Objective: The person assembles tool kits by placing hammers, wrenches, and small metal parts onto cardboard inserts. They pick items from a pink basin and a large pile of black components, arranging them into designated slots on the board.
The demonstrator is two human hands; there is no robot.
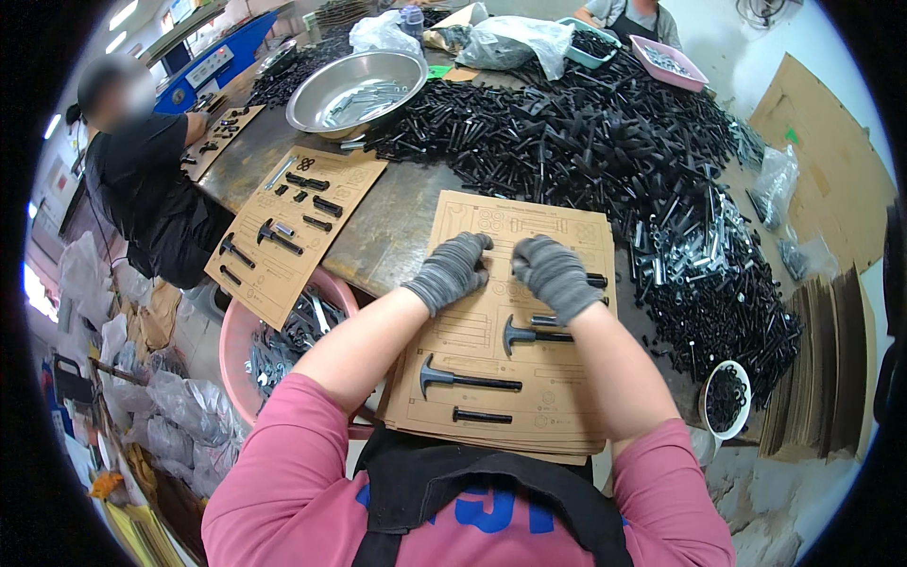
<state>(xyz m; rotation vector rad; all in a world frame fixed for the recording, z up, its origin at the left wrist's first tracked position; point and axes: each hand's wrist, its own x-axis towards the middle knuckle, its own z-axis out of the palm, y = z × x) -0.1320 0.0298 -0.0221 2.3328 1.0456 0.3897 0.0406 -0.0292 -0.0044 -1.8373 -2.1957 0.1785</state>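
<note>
My left hand (449, 272), in a grey knit glove, hovers over the upper middle of a brown cardboard sheet (453, 333) printed with part outlines. Its fingers are curled in, and whatever they hold is hidden. Close by on the right, my right hand (557, 276), gloved alike, is closed with fingertips bent down; I cannot make out anything in it. A black rod-like part (597, 281) shows beside that hand. Lower on the sheet lie two black hammer-shaped parts (472, 382) (515, 335), a short black bolt-like rod (482, 416) and another black rod (545, 320).
A huge pile of black metal parts (567, 132) fills the table's far side. Left are a filled cardboard sheet (307, 222), a steel bowl (304, 104) and a pink tub (236, 354). A white bucket (744, 402) stands right. A co-worker (137, 180) sits left.
</note>
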